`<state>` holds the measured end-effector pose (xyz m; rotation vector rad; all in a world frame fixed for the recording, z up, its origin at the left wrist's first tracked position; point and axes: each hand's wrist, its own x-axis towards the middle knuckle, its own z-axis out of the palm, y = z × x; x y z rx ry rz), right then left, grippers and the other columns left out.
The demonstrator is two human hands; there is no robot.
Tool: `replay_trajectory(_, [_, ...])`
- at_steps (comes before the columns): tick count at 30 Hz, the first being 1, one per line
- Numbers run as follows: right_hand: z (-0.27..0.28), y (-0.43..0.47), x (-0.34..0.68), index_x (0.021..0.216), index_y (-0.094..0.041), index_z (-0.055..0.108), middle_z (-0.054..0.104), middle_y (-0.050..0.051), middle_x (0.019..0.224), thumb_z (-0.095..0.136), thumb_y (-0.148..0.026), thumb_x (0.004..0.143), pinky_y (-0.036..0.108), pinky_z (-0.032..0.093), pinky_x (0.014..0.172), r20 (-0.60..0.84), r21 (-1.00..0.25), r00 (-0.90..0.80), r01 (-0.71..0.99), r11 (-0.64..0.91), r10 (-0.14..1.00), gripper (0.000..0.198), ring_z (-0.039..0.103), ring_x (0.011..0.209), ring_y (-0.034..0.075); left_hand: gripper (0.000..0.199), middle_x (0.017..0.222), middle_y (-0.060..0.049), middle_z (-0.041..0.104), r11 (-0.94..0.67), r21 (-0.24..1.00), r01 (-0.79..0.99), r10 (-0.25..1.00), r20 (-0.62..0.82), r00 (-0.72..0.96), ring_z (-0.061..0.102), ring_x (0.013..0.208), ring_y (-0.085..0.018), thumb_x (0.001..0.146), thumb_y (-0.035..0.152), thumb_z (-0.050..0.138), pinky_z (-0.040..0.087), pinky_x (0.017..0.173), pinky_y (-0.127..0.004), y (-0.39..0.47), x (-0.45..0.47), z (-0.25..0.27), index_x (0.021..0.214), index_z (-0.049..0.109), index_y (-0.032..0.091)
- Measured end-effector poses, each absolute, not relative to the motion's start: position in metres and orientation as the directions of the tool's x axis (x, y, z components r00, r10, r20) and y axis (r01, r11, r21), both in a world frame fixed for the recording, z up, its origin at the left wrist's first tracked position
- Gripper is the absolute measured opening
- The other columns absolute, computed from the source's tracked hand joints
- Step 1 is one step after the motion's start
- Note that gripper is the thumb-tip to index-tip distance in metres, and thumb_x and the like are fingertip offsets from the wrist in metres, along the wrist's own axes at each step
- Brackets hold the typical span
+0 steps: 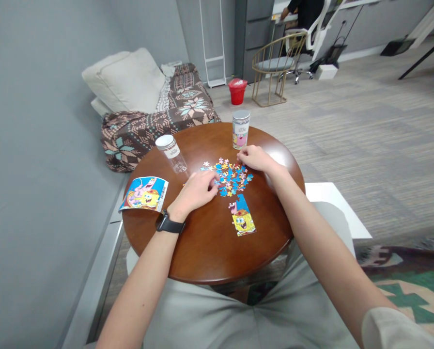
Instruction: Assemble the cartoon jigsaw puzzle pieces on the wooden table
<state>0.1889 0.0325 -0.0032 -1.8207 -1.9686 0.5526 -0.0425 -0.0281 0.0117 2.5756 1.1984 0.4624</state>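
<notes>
A pile of loose jigsaw puzzle pieces (233,177), mostly blue with some pink and yellow, lies spread on the round brown table (209,261). My left hand (199,188) is at the pile's left edge, its fingers curled inward against the pieces. At the pile's far right edge is my right hand (256,158), fingers bent and drawn together; whatever either hand may hold is hidden. Nearer to me lies a partly joined puzzle section (243,218) showing a yellow cartoon face. The printed reference picture (146,194) rests on the left, slightly curled.
A clear jar with a white lid (171,154) stands beyond my left hand. Another jar (240,131), with a silver lid and a cartoon label, is behind my right hand. Past the table are a covered sofa (159,118), a red bin (237,92) and a seated person (306,14).
</notes>
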Motion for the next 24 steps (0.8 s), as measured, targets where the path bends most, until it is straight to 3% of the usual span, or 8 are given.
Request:
replay_trajectory(5, [0.001,0.029,0.189,0.084,-0.015,0.070,0.072,0.006,0.075,0.045,-0.025,0.088,0.022,0.045,0.074,0.060,-0.574,-0.034,0.817,0.063,0.998,0.027,0.066,0.078,0.017,0.014,0.084,-0.005,0.066,-0.219,0.380,0.899,0.968,0.201,0.151,0.061,0.081,-0.020,0.078,0.017,0.050,0.044,0.077,-0.032,-0.018,-0.056,0.010,0.088,0.059,0.020])
replay_trajectory(9, [0.000,0.030,0.189,0.084,-0.016,0.070,0.073,0.005,0.074,0.045,-0.024,0.088,0.022,0.045,0.074,0.058,-0.589,-0.012,0.807,0.044,0.998,0.027,0.066,0.078,0.016,0.013,0.086,-0.006,0.069,-0.061,0.424,0.904,0.987,0.159,-0.008,0.064,0.086,-0.022,0.077,0.021,0.050,0.045,0.080,-0.032,-0.012,-0.068,0.011,0.083,0.062,0.021])
replay_trajectory(15, [-0.002,0.030,0.188,0.086,-0.016,0.072,0.074,0.008,0.094,0.047,-0.025,0.088,0.024,0.045,0.078,0.076,-0.566,-0.029,0.821,0.067,0.997,0.026,0.067,0.091,0.019,0.012,0.085,-0.007,0.072,-0.005,0.460,0.888,0.995,0.087,-0.039,0.066,0.084,-0.024,0.076,0.024,0.051,0.046,0.076,-0.032,-0.008,-0.077,0.007,0.077,0.063,0.022])
replay_trajectory(24, [0.002,0.026,0.183,0.088,-0.015,0.072,0.073,0.005,0.085,0.054,-0.025,0.085,0.021,0.044,0.071,0.084,-0.573,-0.152,0.802,0.172,0.985,0.021,0.065,0.079,0.015,0.003,0.079,-0.004,0.072,-0.054,0.530,0.847,0.997,0.078,0.014,0.067,0.080,-0.021,0.074,0.022,0.060,0.048,0.076,-0.030,-0.005,-0.084,0.002,0.073,0.063,0.022])
